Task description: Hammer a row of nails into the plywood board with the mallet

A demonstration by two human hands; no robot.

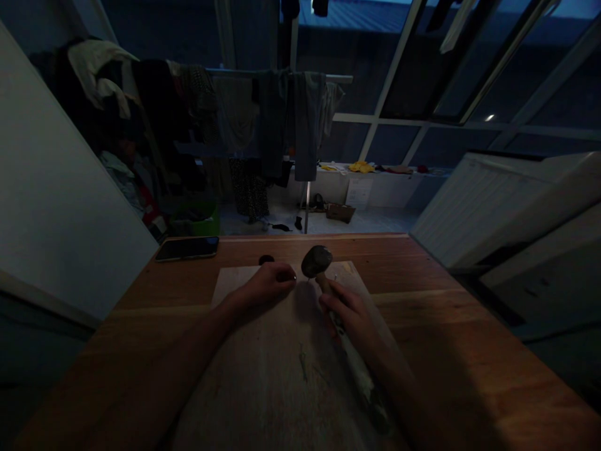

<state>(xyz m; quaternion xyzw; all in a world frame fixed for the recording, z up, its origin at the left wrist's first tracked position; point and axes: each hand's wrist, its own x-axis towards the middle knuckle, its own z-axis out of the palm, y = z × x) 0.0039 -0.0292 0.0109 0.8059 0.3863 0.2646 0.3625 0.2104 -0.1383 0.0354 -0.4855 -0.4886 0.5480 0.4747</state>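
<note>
Clasping hammer (317, 259) in right hand (346, 308) with fingers wrapped round handle (355, 369), head just beyond them above board (253, 357). Curling left hand (273, 282) just beside head; cannot tell if pinching anything. Better to strike squarely, keeping left fingertips well clear.

The left forearm (213, 331) is extended bare from between 7 and 8 o'clock and aimed toward 2 o'clock. The left hand (270, 282) is turned toward 3 o'clock, its fingers bent in a curl; whether the tips are pressed together cannot be told. The right forearm (385, 354) is extended bare from 5 o'clock. The right hand (350, 310) is closed in a grip, near the left.
</note>
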